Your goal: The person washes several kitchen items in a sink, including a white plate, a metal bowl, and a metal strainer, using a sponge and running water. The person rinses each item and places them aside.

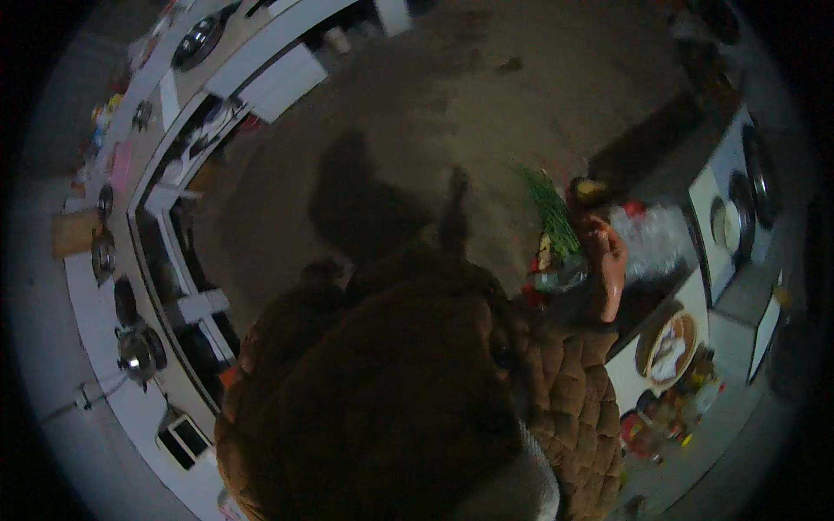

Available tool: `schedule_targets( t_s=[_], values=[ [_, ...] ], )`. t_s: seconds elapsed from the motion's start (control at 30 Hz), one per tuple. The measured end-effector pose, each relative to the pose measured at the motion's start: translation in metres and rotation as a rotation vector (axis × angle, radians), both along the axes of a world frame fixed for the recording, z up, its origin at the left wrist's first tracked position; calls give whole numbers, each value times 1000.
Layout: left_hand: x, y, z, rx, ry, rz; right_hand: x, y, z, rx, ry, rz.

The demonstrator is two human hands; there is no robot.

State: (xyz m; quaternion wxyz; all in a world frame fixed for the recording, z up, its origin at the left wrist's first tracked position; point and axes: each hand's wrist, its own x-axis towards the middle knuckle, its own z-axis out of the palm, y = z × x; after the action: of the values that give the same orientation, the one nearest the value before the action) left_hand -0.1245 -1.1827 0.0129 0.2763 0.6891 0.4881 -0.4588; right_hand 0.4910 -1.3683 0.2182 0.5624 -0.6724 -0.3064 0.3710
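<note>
My right hand (607, 251) reaches forward from a brown quilted sleeve (567, 391), beside a bunch of long green stalks (554, 211). Whether its fingers hold anything is too dark and blurred to tell. Just beyond the fingertips is a dark round thing with a yellow patch (590, 189). Clear plastic bags (651, 241) lie to the right of the hand, with something red (633, 208) among them. A pale brown knobbly piece (544, 246) sits at the lower end of the stalks. My left hand is out of view.
A counter with open cabinets curves along the left, bearing a metal kettle (137, 355) and a lidded pan (197, 42). One cabinet door (283, 81) stands out over the brown floor (417, 98). At right are a wicker basket (684, 355), a pot (730, 225) and several bottles.
</note>
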Motion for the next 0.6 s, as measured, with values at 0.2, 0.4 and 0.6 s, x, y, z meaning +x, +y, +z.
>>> schedule_targets(
  t_s=[0.2, 0.4, 0.6],
  values=[
    [-38, 18, -11, -76, 17, 163, 0, 171, -10, 77, 206, -22],
    [-16, 64, -32, -150, -6, 187, 8, 303, 9, 12, 68, 46],
    [13, 206, -40, -109, -16, 145, 52, 453, -8, -28, -6, 92]
  ],
)
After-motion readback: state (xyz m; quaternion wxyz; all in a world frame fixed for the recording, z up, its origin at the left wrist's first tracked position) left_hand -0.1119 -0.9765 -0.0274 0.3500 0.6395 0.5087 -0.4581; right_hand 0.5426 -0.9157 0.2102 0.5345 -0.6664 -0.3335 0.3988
